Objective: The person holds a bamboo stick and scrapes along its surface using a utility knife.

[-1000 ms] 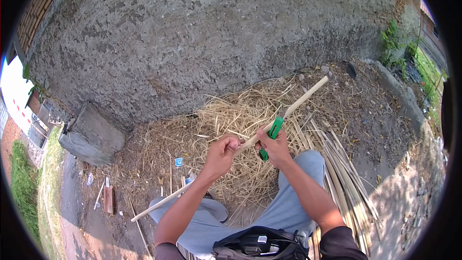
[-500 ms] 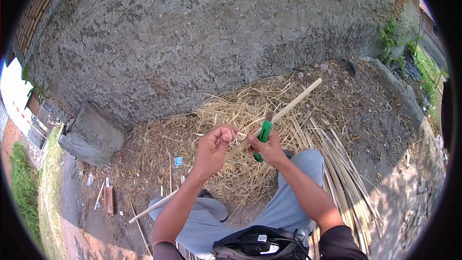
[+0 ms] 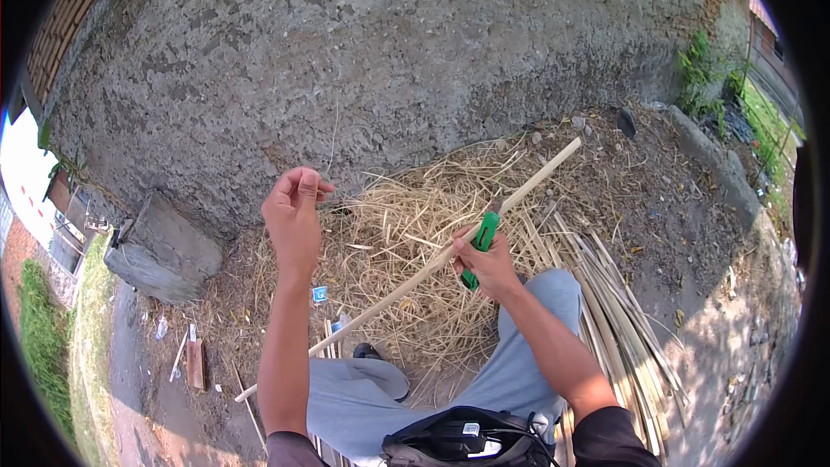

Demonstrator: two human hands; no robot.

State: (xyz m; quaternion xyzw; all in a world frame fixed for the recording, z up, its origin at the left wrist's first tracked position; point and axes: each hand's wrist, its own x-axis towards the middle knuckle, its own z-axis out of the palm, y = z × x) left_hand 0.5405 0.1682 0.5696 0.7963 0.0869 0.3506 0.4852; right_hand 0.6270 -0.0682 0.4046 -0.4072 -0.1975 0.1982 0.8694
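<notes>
My right hand [image 3: 488, 264] is closed around a green cutter knife [image 3: 488, 232] and a long pale wooden strip [image 3: 406, 284]. The strip runs diagonally from the lower left, over my left leg, to the upper right. The knife's blade end points up beside the strip. Away from the strip, my left hand [image 3: 294, 199] is raised to the left with its fingers bent together. A thin pale fibre [image 3: 335, 134] shows in the air just above its fingertips; whether the fingers pinch anything is too small to tell. Curly shavings [image 3: 415, 225] lie on the ground beneath.
A rough grey wall [image 3: 346, 60] rises in front. Several long strips [image 3: 618, 320] lie on the ground by my right leg. On the left are a concrete block [image 3: 164, 246] and a reddish-brown wooden piece [image 3: 196, 363]. A black pouch [image 3: 467, 441] sits at my waist.
My left hand has come off the strip and moved up and to the left. The knife and my right hand have shifted slightly, and the strip is still held.
</notes>
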